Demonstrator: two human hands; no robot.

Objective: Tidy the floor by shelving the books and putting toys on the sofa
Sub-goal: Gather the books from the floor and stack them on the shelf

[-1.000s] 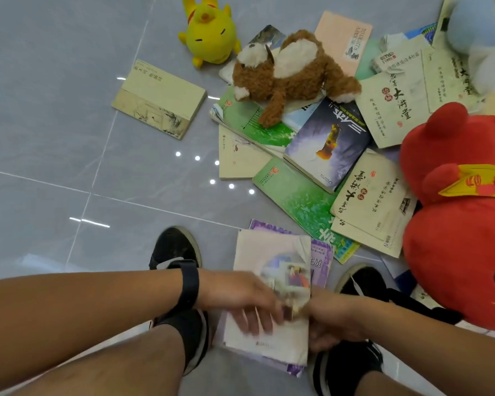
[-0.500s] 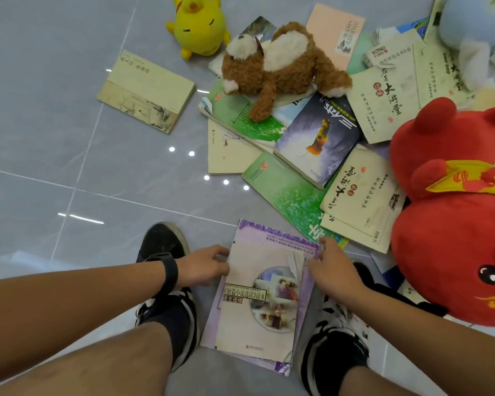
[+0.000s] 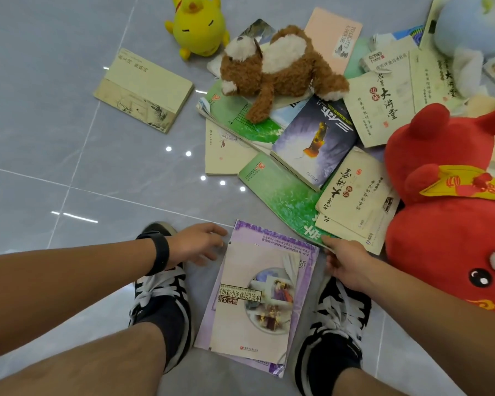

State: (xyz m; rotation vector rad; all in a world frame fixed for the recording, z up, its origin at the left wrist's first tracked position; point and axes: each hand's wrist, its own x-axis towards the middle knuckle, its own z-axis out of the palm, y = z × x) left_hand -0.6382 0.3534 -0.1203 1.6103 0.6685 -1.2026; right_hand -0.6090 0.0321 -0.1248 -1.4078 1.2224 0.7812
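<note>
Head view: half a second ago both hands lay against the edges of the two stacked books between the feet; a second ago they overlapped on top of the cover. The left hand point(image 3: 196, 243) has since drawn slightly off the left edge and hovers over the floor point(image 3: 55, 155) just beside the stack, fingers loosely spread and relaxed, holding nothing. The right hand point(image 3: 345, 262) has shifted to the stack's upper right corner, where its fingertips reach the near corner of the green book point(image 3: 286, 192); whether they pinch it cannot be told. The pale reader point(image 3: 255, 307) lies flat on the purple book point(image 3: 272, 234), between the two black shoes. Beyond them the book pile remains on the floor, with the brown plush dog point(image 3: 280, 70) on top, the yellow plush point(image 3: 197, 27) behind, and the red plush point(image 3: 452, 224) at right.
</note>
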